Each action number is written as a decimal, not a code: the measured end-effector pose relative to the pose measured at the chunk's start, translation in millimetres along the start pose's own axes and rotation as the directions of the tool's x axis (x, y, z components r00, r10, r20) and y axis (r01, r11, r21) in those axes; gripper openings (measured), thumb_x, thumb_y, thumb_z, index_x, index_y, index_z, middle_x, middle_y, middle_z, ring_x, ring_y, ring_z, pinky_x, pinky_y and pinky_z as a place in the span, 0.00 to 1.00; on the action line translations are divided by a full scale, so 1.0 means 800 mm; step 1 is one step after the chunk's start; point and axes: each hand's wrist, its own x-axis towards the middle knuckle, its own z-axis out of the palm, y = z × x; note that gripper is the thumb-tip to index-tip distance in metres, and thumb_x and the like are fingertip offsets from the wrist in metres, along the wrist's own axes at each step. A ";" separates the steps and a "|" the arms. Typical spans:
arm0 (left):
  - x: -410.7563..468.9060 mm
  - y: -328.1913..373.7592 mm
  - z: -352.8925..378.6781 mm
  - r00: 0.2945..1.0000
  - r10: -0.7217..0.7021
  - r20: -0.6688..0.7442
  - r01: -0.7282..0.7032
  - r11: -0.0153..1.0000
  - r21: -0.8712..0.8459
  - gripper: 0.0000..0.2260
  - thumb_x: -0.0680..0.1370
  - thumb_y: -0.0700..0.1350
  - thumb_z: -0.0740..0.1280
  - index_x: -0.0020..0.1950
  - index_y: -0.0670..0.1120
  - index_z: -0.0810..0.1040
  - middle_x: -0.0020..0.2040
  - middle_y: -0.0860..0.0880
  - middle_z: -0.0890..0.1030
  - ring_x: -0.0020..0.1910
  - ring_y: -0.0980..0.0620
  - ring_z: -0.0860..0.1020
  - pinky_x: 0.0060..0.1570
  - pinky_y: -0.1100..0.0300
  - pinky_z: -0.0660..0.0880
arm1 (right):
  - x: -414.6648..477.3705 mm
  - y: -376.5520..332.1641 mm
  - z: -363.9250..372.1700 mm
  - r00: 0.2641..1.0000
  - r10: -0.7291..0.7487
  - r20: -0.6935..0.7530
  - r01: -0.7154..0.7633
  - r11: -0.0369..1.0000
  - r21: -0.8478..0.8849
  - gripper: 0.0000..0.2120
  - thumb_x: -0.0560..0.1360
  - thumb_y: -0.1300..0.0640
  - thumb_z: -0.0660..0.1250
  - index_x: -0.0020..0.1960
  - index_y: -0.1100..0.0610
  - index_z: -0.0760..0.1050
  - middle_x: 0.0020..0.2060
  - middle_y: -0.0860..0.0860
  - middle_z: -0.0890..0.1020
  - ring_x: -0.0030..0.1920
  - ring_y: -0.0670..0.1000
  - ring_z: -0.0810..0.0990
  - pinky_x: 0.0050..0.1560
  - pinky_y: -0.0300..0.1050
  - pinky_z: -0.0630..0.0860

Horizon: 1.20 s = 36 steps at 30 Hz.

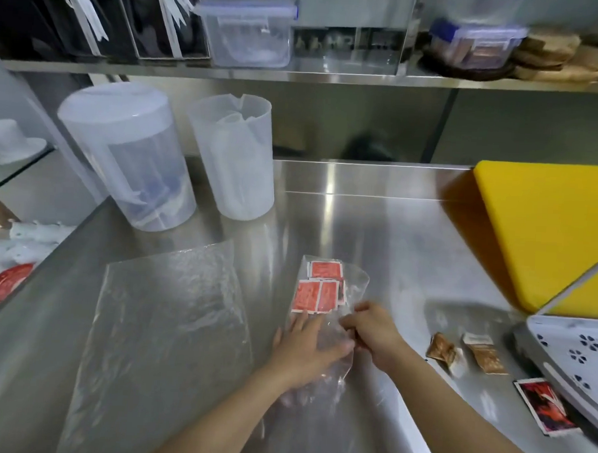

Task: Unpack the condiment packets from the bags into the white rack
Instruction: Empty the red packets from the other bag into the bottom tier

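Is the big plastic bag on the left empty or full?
Empty: the bag lies flat, and only the steel counter shows through it.

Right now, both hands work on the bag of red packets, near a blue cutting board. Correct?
No. In the head view the cutting board is yellow, not blue; left hand and right hand do work on the bag of red packets.

I see my left hand (306, 343) lying flat, fingers straight, on the small clear bag (355, 280), just below the red packets (322, 290) inside it. My right hand (375, 332) is at the right side of this bag, fingers curled on its plastic. Left of the bag, a larger clear bag (170, 316) lies flat on the steel counter (376, 229). Right of the bag lie two brown packets (487, 354), and farther right a dark red packet (546, 405) touches the white rack (573, 348).
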 end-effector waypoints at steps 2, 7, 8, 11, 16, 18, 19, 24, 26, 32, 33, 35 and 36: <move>-0.006 0.020 -0.015 0.999 0.009 0.034 0.002 0.952 -0.307 0.41 0.69 0.64 0.66 0.75 0.53 0.52 0.74 0.54 0.61 0.73 0.55 0.60 0.68 0.59 0.58 | -0.006 -0.020 -0.001 0.999 -0.026 0.023 0.022 0.988 0.153 0.11 0.68 0.72 0.64 0.31 0.61 0.69 0.25 0.55 0.71 0.23 0.52 0.69 0.26 0.41 0.65; -0.010 0.046 -0.037 0.997 0.079 0.024 -0.067 0.946 -0.317 0.36 0.72 0.41 0.68 0.74 0.50 0.51 0.65 0.54 0.67 0.64 0.53 0.69 0.61 0.58 0.70 | -0.026 -0.057 0.004 0.989 -0.105 0.107 0.076 0.968 0.241 0.06 0.72 0.63 0.66 0.37 0.61 0.72 0.27 0.56 0.74 0.25 0.51 0.73 0.27 0.41 0.70; -0.009 0.046 -0.040 0.998 0.043 -0.054 -0.057 0.957 -0.285 0.30 0.73 0.38 0.65 0.72 0.49 0.56 0.64 0.52 0.69 0.62 0.49 0.72 0.58 0.56 0.73 | -0.028 -0.058 0.005 0.986 -0.115 0.123 0.084 0.969 0.232 0.06 0.74 0.60 0.66 0.40 0.61 0.72 0.29 0.55 0.76 0.27 0.51 0.75 0.27 0.41 0.71; -0.004 0.040 -0.048 0.963 -0.141 -0.229 -0.003 0.846 -0.533 0.14 0.74 0.32 0.59 0.56 0.47 0.69 0.51 0.47 0.76 0.43 0.49 0.77 0.35 0.59 0.71 | -0.030 -0.048 0.001 0.993 -0.107 0.054 0.097 0.982 0.163 0.07 0.75 0.57 0.65 0.40 0.59 0.71 0.31 0.53 0.75 0.30 0.50 0.73 0.31 0.41 0.69; 0.004 0.008 -0.062 0.957 -0.283 -0.063 0.034 0.324 -0.946 0.12 0.74 0.27 0.57 0.44 0.44 0.72 0.37 0.44 0.77 0.26 0.51 0.73 0.23 0.64 0.65 | -0.032 -0.010 -0.009 0.977 0.144 0.159 -0.172 0.968 0.184 0.16 0.63 0.48 0.75 0.41 0.57 0.73 0.27 0.52 0.71 0.28 0.50 0.68 0.32 0.42 0.65; 0.003 0.000 -0.060 0.973 -0.229 0.039 0.092 0.228 -0.969 0.13 0.73 0.26 0.56 0.45 0.43 0.72 0.35 0.44 0.81 0.29 0.49 0.77 0.29 0.60 0.65 | -0.038 -0.008 -0.010 0.941 0.185 0.282 -0.256 0.937 0.239 0.17 0.62 0.45 0.73 0.45 0.55 0.77 0.33 0.53 0.75 0.33 0.53 0.72 0.35 0.42 0.68; 0.001 0.000 -0.058 0.974 -0.210 0.083 0.131 0.226 -0.965 0.13 0.73 0.26 0.56 0.46 0.42 0.72 0.34 0.45 0.82 0.29 0.48 0.78 0.29 0.60 0.67 | -0.037 -0.008 -0.010 0.943 0.160 0.292 -0.241 0.933 0.268 0.11 0.66 0.48 0.72 0.41 0.55 0.77 0.32 0.52 0.76 0.31 0.51 0.72 0.33 0.41 0.68; -0.006 0.003 -0.037 0.955 -0.276 0.110 0.235 0.475 -0.848 0.09 0.72 0.30 0.63 0.46 0.43 0.74 0.43 0.44 0.80 0.36 0.49 0.79 0.33 0.58 0.75 | -0.037 -0.026 -0.009 0.994 0.011 0.111 -0.043 0.955 0.295 0.12 0.70 0.67 0.68 0.30 0.58 0.71 0.20 0.50 0.73 0.19 0.47 0.69 0.21 0.36 0.65; -0.007 0.012 -0.043 0.958 -0.283 -0.042 0.136 0.580 -0.803 0.06 0.74 0.39 0.68 0.48 0.46 0.74 0.46 0.47 0.80 0.39 0.52 0.77 0.37 0.59 0.72 | -0.041 -0.045 -0.017 0.997 -0.001 0.082 -0.025 0.947 0.321 0.10 0.70 0.69 0.65 0.32 0.59 0.72 0.19 0.51 0.71 0.17 0.46 0.67 0.19 0.35 0.65; -0.050 0.075 -0.100 0.977 0.147 -0.157 -0.214 0.727 -0.652 0.41 0.65 0.59 0.72 0.72 0.53 0.57 0.65 0.56 0.67 0.60 0.63 0.69 0.50 0.74 0.68 | -0.073 -0.130 -0.039 0.985 -0.172 -0.028 0.163 0.858 0.487 0.21 0.69 0.76 0.57 0.22 0.60 0.71 0.15 0.51 0.70 0.17 0.47 0.69 0.18 0.33 0.68; -0.062 0.086 -0.106 0.972 0.216 -0.094 -0.229 0.781 -0.581 0.49 0.62 0.62 0.74 0.74 0.57 0.48 0.68 0.56 0.62 0.65 0.61 0.65 0.58 0.69 0.65 | -0.079 -0.142 -0.040 0.979 -0.201 -0.038 0.191 0.830 0.523 0.21 0.68 0.77 0.56 0.22 0.61 0.72 0.18 0.54 0.71 0.19 0.49 0.71 0.19 0.34 0.69; -0.088 0.107 -0.108 0.954 0.299 -0.005 -0.275 0.870 -0.408 0.56 0.59 0.66 0.73 0.70 0.64 0.32 0.76 0.58 0.49 0.74 0.56 0.54 0.71 0.55 0.58 | -0.089 -0.162 -0.041 0.966 -0.255 -0.041 0.237 0.811 0.535 0.12 0.68 0.77 0.57 0.32 0.66 0.73 0.24 0.57 0.72 0.23 0.51 0.73 0.21 0.36 0.72; -0.101 0.118 -0.107 0.950 0.313 0.001 -0.295 0.899 -0.325 0.57 0.59 0.68 0.72 0.68 0.66 0.29 0.77 0.59 0.43 0.76 0.54 0.50 0.73 0.49 0.56 | -0.093 -0.170 -0.042 0.960 -0.278 -0.042 0.259 0.816 0.517 0.09 0.69 0.76 0.58 0.37 0.66 0.73 0.27 0.57 0.71 0.25 0.51 0.73 0.23 0.37 0.73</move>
